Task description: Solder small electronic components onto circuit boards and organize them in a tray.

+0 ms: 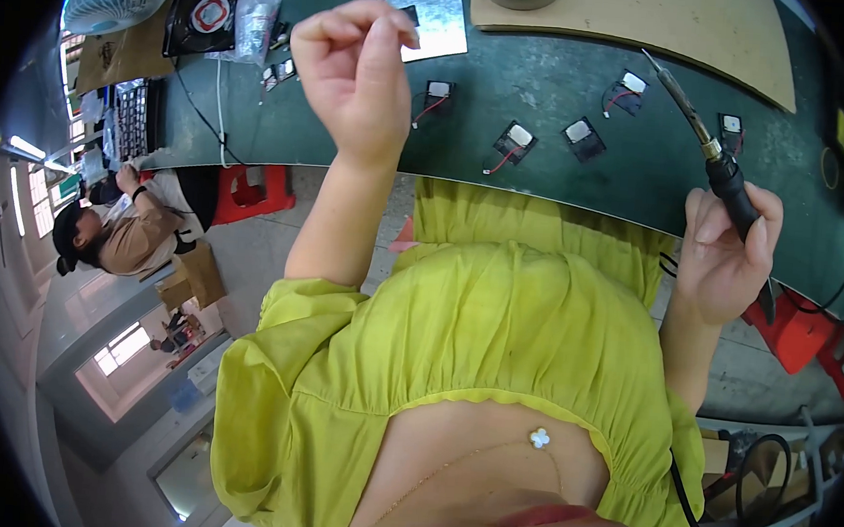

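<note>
Right grip (724,251) clamped on soldering iron (731,189), left grip (361,81) unclear, open table edge (542,195) between

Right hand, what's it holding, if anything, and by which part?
The right hand holds a soldering iron by its black handle.

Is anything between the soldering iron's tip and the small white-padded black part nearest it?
Nothing visible: only green tabletop shows between the tip of the soldering iron, held in the right hand, and that small black part. This view doesn't settle the tip's height.
</note>
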A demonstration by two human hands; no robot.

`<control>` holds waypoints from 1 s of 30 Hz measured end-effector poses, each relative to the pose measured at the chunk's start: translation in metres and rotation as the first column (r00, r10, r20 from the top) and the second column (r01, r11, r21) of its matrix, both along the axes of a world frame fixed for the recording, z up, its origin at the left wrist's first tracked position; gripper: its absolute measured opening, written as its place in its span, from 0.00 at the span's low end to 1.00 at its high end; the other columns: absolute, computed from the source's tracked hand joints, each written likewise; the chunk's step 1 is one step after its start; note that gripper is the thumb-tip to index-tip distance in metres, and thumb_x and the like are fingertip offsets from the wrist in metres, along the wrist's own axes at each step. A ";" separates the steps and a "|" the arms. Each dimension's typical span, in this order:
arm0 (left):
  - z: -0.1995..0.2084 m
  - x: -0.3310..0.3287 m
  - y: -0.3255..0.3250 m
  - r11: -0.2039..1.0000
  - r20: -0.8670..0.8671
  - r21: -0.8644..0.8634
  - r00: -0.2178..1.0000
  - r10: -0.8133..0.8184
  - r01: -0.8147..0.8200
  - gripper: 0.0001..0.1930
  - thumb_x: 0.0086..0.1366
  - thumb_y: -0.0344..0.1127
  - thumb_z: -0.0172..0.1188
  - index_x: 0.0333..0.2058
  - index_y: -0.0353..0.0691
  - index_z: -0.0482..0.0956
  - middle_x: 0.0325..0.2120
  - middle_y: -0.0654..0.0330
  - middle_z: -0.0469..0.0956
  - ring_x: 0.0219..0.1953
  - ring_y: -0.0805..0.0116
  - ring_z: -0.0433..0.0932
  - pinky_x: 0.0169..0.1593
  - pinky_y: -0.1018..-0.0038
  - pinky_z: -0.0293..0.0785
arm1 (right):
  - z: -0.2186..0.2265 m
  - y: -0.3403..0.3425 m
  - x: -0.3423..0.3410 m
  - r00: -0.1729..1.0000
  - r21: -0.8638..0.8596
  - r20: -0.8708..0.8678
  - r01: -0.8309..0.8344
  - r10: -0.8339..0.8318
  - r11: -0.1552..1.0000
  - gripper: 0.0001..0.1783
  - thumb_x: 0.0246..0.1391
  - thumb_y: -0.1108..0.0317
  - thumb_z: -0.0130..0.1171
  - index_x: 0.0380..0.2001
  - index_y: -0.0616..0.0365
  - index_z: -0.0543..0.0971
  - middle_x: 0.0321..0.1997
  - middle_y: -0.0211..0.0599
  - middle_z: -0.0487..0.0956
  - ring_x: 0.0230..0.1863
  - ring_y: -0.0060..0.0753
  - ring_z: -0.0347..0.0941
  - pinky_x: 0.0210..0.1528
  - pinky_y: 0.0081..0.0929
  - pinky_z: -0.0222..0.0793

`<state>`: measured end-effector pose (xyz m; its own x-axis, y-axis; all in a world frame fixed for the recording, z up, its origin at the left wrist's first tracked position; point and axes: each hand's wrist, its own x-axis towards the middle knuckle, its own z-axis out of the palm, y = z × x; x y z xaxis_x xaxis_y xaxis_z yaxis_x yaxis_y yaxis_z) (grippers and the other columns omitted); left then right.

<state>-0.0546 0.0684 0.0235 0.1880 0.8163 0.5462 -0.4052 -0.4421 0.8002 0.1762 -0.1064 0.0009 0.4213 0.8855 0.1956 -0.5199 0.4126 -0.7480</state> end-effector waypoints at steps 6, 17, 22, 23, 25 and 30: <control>-0.012 -0.046 -0.022 0.923 0.088 -0.382 0.996 0.001 0.033 0.06 0.62 0.23 0.47 0.36 0.42 0.63 0.30 0.55 0.70 0.30 0.69 0.68 0.35 0.77 0.66 | 0.019 0.020 0.001 0.997 -0.034 -0.077 -0.018 0.015 0.999 0.12 0.53 0.76 0.42 0.42 0.63 0.68 0.20 0.38 0.72 0.18 0.25 0.64 0.27 0.15 0.62; -0.030 -0.098 -0.030 0.836 0.100 -0.514 0.955 0.280 -0.191 0.05 0.62 0.24 0.47 0.36 0.40 0.66 0.30 0.55 0.71 0.31 0.71 0.68 0.36 0.79 0.66 | 0.039 0.087 0.035 0.632 -0.093 0.755 0.370 -0.177 0.924 0.11 0.51 0.76 0.51 0.40 0.63 0.74 0.28 0.38 0.76 0.30 0.24 0.74 0.36 0.17 0.71; -0.032 -0.100 -0.031 0.837 0.043 -0.506 0.964 0.264 -0.207 0.05 0.63 0.24 0.47 0.36 0.40 0.67 0.31 0.55 0.70 0.32 0.70 0.68 0.37 0.79 0.66 | 0.031 0.092 0.042 0.607 -0.139 0.783 0.386 -0.138 0.912 0.09 0.52 0.75 0.50 0.38 0.63 0.73 0.28 0.38 0.76 0.29 0.24 0.73 0.35 0.17 0.71; -0.032 -0.099 -0.031 0.837 0.024 -0.503 0.964 0.264 -0.216 0.05 0.63 0.24 0.46 0.36 0.39 0.66 0.31 0.55 0.71 0.32 0.70 0.68 0.36 0.79 0.66 | 0.029 0.089 0.047 0.594 -0.135 0.791 0.402 -0.146 0.906 0.09 0.52 0.75 0.50 0.37 0.63 0.73 0.28 0.39 0.76 0.28 0.24 0.73 0.35 0.17 0.71; -0.031 -0.097 -0.030 0.834 0.011 -0.506 0.966 0.259 -0.218 0.05 0.63 0.24 0.46 0.37 0.39 0.66 0.31 0.55 0.71 0.32 0.70 0.68 0.36 0.79 0.66 | 0.024 0.083 0.055 0.574 -0.133 0.805 0.423 -0.151 0.896 0.08 0.52 0.74 0.50 0.37 0.63 0.73 0.28 0.39 0.76 0.28 0.24 0.73 0.34 0.17 0.71; -0.030 -0.096 -0.029 0.861 -0.020 -0.469 0.977 0.210 -0.195 0.04 0.64 0.24 0.46 0.37 0.39 0.66 0.31 0.55 0.71 0.33 0.70 0.69 0.37 0.78 0.66 | 0.008 0.071 0.064 0.648 -0.113 0.729 0.432 -0.221 0.895 0.08 0.52 0.75 0.49 0.36 0.64 0.72 0.26 0.39 0.76 0.27 0.24 0.72 0.33 0.16 0.70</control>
<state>-0.1503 0.0395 -0.0067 -0.0201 0.9952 0.0955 -0.3752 -0.0960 0.9220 0.2400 -0.0357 0.0087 0.5327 0.7754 0.3391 0.3104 0.1938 -0.9307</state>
